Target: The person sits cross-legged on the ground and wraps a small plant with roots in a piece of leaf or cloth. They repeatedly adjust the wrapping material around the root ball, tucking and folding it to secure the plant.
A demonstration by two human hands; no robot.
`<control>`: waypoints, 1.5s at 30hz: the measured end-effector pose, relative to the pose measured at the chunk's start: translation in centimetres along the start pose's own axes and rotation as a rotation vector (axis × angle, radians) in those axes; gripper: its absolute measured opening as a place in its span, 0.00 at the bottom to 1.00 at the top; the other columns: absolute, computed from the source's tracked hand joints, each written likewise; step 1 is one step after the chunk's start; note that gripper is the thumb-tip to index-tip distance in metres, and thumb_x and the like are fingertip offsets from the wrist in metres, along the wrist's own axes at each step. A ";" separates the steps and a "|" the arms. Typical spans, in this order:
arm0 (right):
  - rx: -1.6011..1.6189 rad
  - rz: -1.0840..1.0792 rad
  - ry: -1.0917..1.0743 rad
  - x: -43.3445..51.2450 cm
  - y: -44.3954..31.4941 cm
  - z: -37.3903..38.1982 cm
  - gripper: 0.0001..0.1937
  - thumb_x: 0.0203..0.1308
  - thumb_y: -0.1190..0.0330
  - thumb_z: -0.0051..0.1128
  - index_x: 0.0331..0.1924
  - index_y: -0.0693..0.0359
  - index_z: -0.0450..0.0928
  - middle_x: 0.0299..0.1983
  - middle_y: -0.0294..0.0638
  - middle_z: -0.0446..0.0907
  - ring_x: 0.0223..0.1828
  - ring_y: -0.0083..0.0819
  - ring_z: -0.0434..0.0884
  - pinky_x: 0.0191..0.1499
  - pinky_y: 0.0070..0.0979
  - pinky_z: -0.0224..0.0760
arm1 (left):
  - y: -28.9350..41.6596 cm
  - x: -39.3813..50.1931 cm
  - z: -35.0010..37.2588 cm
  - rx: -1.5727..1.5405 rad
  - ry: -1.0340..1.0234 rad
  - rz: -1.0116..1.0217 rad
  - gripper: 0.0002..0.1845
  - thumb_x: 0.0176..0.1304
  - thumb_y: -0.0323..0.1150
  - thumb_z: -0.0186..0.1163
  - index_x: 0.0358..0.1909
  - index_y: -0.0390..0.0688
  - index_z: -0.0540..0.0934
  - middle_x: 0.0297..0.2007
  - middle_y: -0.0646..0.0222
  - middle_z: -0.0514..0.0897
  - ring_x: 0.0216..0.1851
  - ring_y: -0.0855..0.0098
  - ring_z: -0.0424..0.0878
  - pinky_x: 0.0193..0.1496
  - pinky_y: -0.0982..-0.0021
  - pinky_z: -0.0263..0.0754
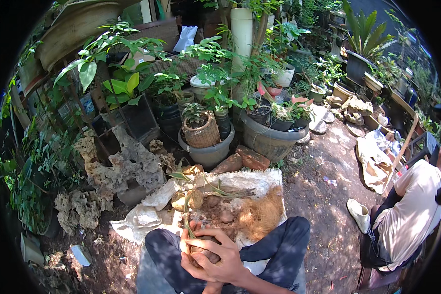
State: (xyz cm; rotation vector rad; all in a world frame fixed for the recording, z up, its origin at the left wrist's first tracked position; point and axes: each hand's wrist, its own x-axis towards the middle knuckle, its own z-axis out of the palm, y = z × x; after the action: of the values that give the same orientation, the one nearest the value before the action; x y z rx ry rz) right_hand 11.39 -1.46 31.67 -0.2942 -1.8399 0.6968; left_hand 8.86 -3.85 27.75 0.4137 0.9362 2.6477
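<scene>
Both my hands cup a brown ball of soil (206,253) above my crossed legs, with long green leaves (187,209) rising from its far side. My left hand (191,261) wraps the ball from the left and below. Over its top and right side curves my right hand (226,253), fingers spread. Part of the ball is hidden by the fingers. Just beyond, a white woven sack (270,179) lies spread with loose soil (211,204), a rounded soil lump (226,216) and a heap of orange-brown fibre (262,211). Two yellowish round bundles (179,201) sit on its left part.
Behind the sack stand two red bricks (253,157), a grey basin (209,156) with a potted plant, and a large planter (268,141). Porous rocks (132,161) rise at left. Another person (408,217) sits at right, near a wooden handle (406,141) and a cream sack (371,169).
</scene>
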 end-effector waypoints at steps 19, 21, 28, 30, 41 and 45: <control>0.134 0.212 -0.123 -1.7 1.5 1.4 0.16 0.51 0.69 0.64 0.44 0.64 0.81 0.49 0.49 0.81 0.48 0.38 0.83 0.48 0.27 0.77 | -0.7 2.2 -4.1 0.205 -0.170 0.100 0.32 0.72 0.50 0.32 0.69 0.39 0.53 0.61 0.49 0.67 0.60 0.51 0.70 0.66 0.53 0.65; 0.164 0.186 -0.137 -1.8 2.6 1.3 0.19 0.52 0.66 0.64 0.48 0.64 0.80 0.52 0.49 0.79 0.53 0.39 0.81 0.52 0.29 0.75 | -0.3 2.2 -3.8 0.072 -0.180 0.011 0.31 0.71 0.48 0.33 0.69 0.39 0.55 0.61 0.49 0.67 0.60 0.53 0.70 0.67 0.54 0.62; 0.409 0.384 -0.282 -3.0 2.6 1.2 0.16 0.56 0.66 0.64 0.49 0.61 0.81 0.55 0.50 0.76 0.59 0.42 0.75 0.60 0.36 0.67 | -0.4 1.9 -4.4 0.062 0.025 -0.060 0.31 0.70 0.49 0.39 0.65 0.35 0.58 0.58 0.53 0.70 0.58 0.58 0.71 0.65 0.59 0.65; 0.497 0.388 -0.332 -3.0 2.2 1.4 0.17 0.60 0.64 0.61 0.51 0.62 0.79 0.58 0.53 0.72 0.59 0.45 0.74 0.61 0.37 0.66 | -0.8 2.4 -5.5 -0.007 0.076 0.007 0.30 0.72 0.50 0.38 0.65 0.36 0.58 0.58 0.50 0.70 0.60 0.54 0.71 0.67 0.53 0.64; 0.593 0.395 -0.389 -2.8 2.0 2.3 0.18 0.63 0.67 0.58 0.56 0.61 0.76 0.57 0.51 0.68 0.61 0.45 0.71 0.61 0.37 0.66 | -0.1 3.1 -7.4 0.383 0.025 0.187 0.27 0.72 0.47 0.30 0.55 0.33 0.67 0.54 0.49 0.75 0.62 0.55 0.70 0.68 0.56 0.62; 0.615 0.414 -0.353 -3.8 2.0 2.9 0.18 0.63 0.67 0.59 0.56 0.60 0.76 0.57 0.51 0.69 0.60 0.44 0.72 0.61 0.37 0.67 | 0.8 3.5 -8.1 0.306 0.001 0.182 0.24 0.73 0.45 0.31 0.49 0.35 0.69 0.48 0.51 0.77 0.60 0.55 0.71 0.68 0.55 0.62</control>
State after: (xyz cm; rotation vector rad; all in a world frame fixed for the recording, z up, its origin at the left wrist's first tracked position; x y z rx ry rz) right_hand 9.91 -2.78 26.89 -0.1474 -1.7974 1.6417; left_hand 2.57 -7.62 22.81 0.5931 1.3708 2.6655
